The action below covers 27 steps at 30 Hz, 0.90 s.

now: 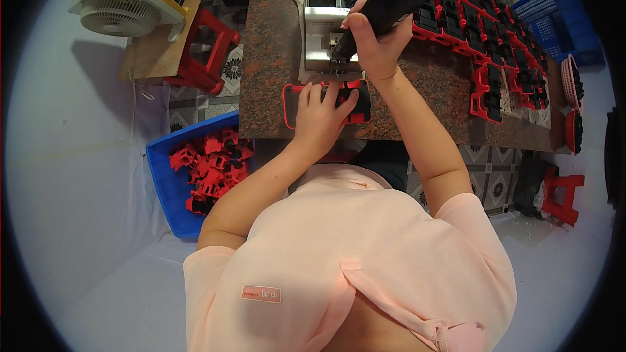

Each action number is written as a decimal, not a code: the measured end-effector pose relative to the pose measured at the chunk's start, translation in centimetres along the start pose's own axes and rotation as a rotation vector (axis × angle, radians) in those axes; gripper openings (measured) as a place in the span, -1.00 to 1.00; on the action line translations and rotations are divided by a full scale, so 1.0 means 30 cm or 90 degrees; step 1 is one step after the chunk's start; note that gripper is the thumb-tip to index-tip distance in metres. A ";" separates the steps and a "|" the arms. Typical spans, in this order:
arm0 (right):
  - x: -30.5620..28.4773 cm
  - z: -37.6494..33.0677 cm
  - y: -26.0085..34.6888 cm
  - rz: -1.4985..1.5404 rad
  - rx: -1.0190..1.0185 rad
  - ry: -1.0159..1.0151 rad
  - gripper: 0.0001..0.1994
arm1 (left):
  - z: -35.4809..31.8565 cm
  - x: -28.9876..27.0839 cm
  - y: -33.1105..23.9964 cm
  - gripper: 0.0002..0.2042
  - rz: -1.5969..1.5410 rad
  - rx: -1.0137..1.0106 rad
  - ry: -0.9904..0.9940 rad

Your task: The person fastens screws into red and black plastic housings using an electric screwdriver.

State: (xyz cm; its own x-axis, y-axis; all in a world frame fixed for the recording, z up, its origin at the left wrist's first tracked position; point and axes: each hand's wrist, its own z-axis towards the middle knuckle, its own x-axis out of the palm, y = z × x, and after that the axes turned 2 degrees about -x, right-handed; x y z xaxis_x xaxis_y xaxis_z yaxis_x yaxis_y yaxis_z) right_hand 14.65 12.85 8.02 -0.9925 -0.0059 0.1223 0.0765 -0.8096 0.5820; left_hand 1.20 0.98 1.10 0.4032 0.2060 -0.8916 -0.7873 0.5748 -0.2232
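Left hand [319,116]: fingers spread, pressing flat on red-and-black plastic part [326,104] at near edge of stone table [267,58]. Right hand [375,42]: wrapped tight around black power screwdriver [385,6], tip just above part. Behind: grey machine [329,10]. Far right: stacked parts [482,32].

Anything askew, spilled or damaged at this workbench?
Nothing stands out. The left hand presses a red-and-black part flat on the stone table; the right hand holds a black power tool above it.
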 end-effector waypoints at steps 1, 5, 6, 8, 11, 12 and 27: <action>-0.002 0.000 -0.002 -0.012 -0.011 0.011 -0.64 | -0.003 -0.001 0.003 -0.34 0.004 -0.001 -0.004; 0.014 0.018 -0.026 -0.054 0.083 -0.054 -0.59 | -0.014 -0.012 0.023 -0.33 0.004 -0.002 -0.007; 0.020 0.033 -0.053 -0.051 0.103 -0.066 -0.61 | -0.015 -0.020 0.024 -0.33 0.002 0.000 -0.005; 0.019 0.088 -0.078 -0.122 0.120 -0.026 -0.64 | -0.010 -0.025 0.029 -0.32 0.018 -0.013 0.016; 0.040 0.148 0.009 -0.043 0.182 -0.033 -0.76 | -0.013 -0.020 0.036 -0.32 0.021 -0.007 -0.005; 0.034 0.149 0.013 0.004 0.237 -0.042 -0.77 | -0.013 -0.018 0.035 -0.32 0.021 -0.012 -0.011; -0.026 0.010 0.022 0.004 0.022 -0.026 -0.69 | -0.019 -0.012 0.037 -0.37 0.017 -0.012 -0.025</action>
State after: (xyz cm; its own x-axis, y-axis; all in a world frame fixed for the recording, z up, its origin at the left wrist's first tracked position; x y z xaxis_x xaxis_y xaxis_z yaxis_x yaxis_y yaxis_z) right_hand 15.51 12.50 8.55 -0.9873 0.0129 0.1582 0.0871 -0.7890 0.6081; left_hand -0.08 1.09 0.96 0.3988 0.2522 -0.8817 -0.8066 0.5539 -0.2064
